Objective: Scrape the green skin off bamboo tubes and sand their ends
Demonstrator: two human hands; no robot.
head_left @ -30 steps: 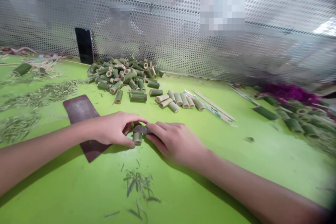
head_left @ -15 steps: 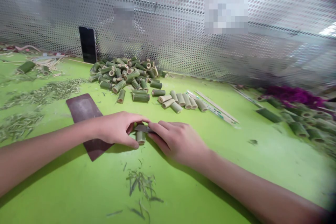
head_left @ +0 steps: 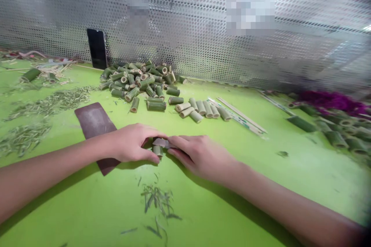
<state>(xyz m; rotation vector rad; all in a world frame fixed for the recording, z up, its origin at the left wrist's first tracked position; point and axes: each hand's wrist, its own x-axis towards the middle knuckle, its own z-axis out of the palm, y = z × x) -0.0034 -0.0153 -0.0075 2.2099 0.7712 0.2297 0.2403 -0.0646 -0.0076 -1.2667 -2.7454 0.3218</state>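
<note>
My left hand point(head_left: 131, 143) is closed around a short green bamboo tube point(head_left: 158, 150) that stands on the green table point(head_left: 261, 170), thumb and fingers pinching it. My right hand point(head_left: 199, 154) presses a small dark blade point(head_left: 162, 142) flat across the top of that tube, fingers closed on it. Thin green shavings point(head_left: 158, 200) lie on the table just in front of the hands.
A pile of green bamboo tubes point(head_left: 139, 79) sits at the back, with a row of paler peeled tubes point(head_left: 203, 109) and flat sticks point(head_left: 240, 117) beside it. A brown sandpaper sheet point(head_left: 94, 121) lies under my left wrist. A black phone point(head_left: 97, 48) leans against the perforated metal wall. More tubes point(head_left: 333, 131) and a purple thing lie far right.
Both hands stay on the tube and blade, which have shifted slightly right in view. The blade looks a little further along the tube's top.
</note>
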